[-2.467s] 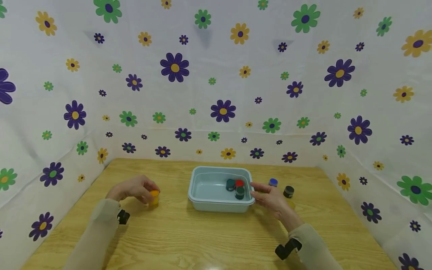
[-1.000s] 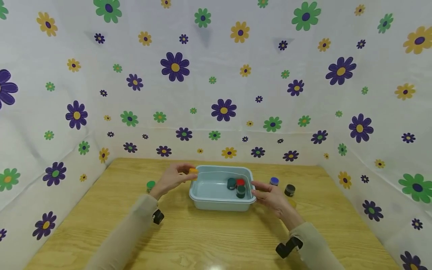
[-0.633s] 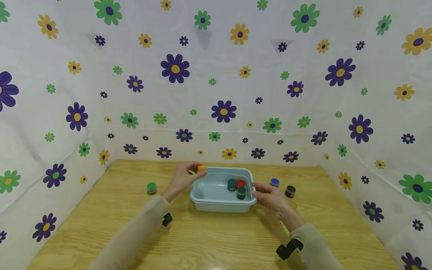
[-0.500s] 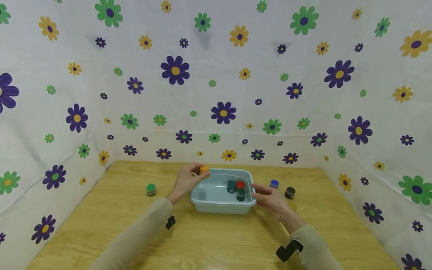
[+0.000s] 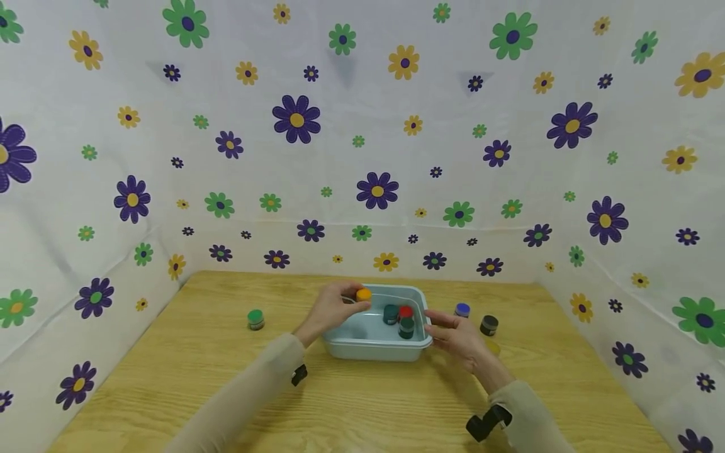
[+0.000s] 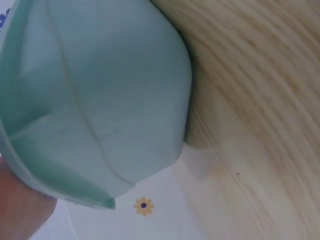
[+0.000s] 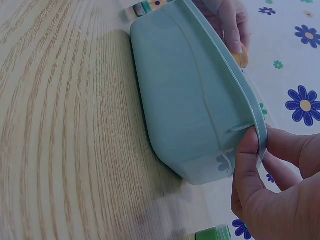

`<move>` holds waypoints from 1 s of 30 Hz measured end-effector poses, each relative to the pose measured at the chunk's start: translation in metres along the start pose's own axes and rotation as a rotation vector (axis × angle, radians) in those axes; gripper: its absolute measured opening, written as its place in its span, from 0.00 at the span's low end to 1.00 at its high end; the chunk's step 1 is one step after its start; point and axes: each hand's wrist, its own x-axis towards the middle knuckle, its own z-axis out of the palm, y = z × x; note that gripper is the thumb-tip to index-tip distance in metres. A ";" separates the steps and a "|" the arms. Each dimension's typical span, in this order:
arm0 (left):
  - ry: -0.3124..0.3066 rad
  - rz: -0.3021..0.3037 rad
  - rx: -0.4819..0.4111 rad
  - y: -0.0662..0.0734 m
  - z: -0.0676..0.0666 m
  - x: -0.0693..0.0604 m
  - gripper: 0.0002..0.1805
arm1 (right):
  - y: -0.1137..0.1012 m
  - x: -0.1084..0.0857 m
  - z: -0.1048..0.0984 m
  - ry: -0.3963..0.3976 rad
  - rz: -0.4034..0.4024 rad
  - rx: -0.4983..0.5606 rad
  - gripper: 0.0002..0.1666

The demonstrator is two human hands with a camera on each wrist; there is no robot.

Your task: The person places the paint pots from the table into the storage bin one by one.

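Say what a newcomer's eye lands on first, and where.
Probably the white backdrop with purple, green and yellow flowers, filling the upper head view. Next, the pale blue rectangular plastic tub on the wooden table, three small round jars, one red-lidded, at its right end. The left hand pinches a small orange-lidded jar over the tub, while the right hand grips the right rim.

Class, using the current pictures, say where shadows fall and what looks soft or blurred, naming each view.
Head view: fairly even light, with a soft shadow on the table below the right hand; left wrist view: the tub looks soft, shadow edging its base; right wrist view: shadow along the tub's base, and the small jar at the top looks blurred.
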 end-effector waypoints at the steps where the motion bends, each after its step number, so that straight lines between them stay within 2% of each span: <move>1: -0.011 -0.005 0.004 0.001 0.001 0.001 0.18 | 0.000 0.000 0.000 -0.002 -0.001 0.003 0.30; 7: -0.063 -0.041 0.042 0.005 0.008 0.005 0.14 | 0.000 0.001 -0.001 -0.002 0.008 0.010 0.30; 12: -0.075 -0.091 0.074 0.008 0.014 0.007 0.11 | -0.001 0.002 -0.001 0.005 0.013 0.014 0.30; 17: -0.074 -0.164 0.066 0.010 0.018 0.008 0.13 | -0.003 0.002 0.000 0.006 0.010 0.014 0.30; 21: -0.101 -0.207 0.049 0.009 0.019 0.010 0.16 | -0.002 0.000 0.000 0.003 0.005 0.010 0.30; 30: -0.207 -0.200 0.052 0.010 0.030 0.013 0.18 | -0.002 0.000 0.000 0.009 0.004 0.004 0.30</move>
